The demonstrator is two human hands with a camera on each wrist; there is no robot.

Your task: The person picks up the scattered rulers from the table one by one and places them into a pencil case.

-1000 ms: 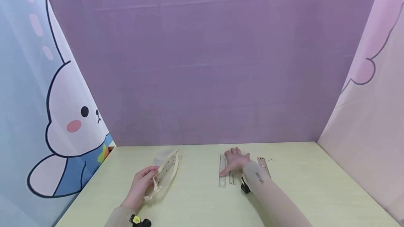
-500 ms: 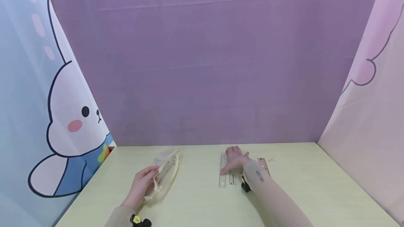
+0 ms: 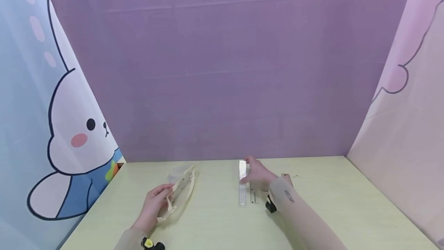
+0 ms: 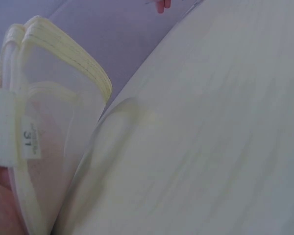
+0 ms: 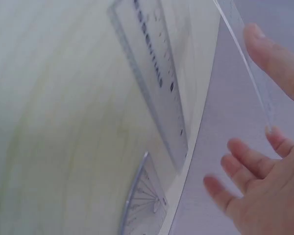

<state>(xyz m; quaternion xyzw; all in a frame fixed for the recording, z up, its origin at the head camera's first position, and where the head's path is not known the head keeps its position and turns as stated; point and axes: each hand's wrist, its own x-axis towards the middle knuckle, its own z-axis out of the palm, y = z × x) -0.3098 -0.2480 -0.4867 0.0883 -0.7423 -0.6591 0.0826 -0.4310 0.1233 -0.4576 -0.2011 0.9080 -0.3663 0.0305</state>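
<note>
My left hand [image 3: 152, 205] grips a translucent pouch [image 3: 180, 182] with a cream zipper edge, tilted over the table at left. In the left wrist view, the pouch [image 4: 63, 107] shows its thick cream rim and a small tag marked 31. My right hand [image 3: 259, 173] holds a clear ruler [image 3: 242, 188] between thumb and index finger, its far end tipped up. The right wrist view shows this ruler [image 5: 245, 54] against the purple backdrop, the other fingers spread apart. Beneath lie a second clear ruler [image 5: 154, 78] with dark lettering and a clear protractor [image 5: 144, 200].
A flat piece [image 3: 286, 178] with holes lies partly behind the right forearm. Small dark marks [image 3: 297, 176] show on the pale table [image 3: 215, 219] beyond it. A purple backdrop [image 3: 222, 68] rises from the back edge, with printed cloth panels [image 3: 79, 126] at both sides.
My right hand has gone from lying spread over the rulers to holding the leftmost one by its edges, and that ruler's far end has risen. The left hand and pouch stay put.
</note>
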